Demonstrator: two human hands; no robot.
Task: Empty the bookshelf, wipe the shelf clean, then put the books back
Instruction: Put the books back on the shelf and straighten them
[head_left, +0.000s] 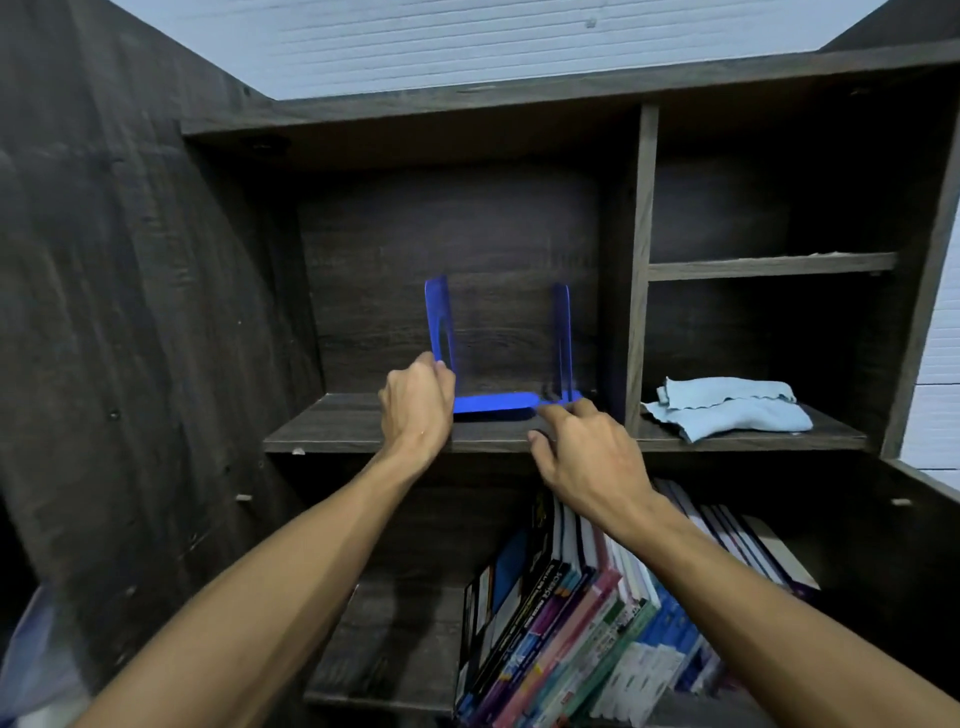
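Left hand (418, 410) curls round the left bookend (435, 317), upright on the shelf (332, 426); right hand (587, 462), fingers straight and apart, touches the base of the right bookend (562, 332). Cloth (727, 410) lies crumpled at the shelf's right end, books (571, 623) lean below the shelf

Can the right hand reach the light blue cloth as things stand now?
Probably yes. The right hand seems to hold nothing, and the light blue cloth lies at the open front of its compartment. Only the upright divider stands between them; the hand would pass around its front edge.
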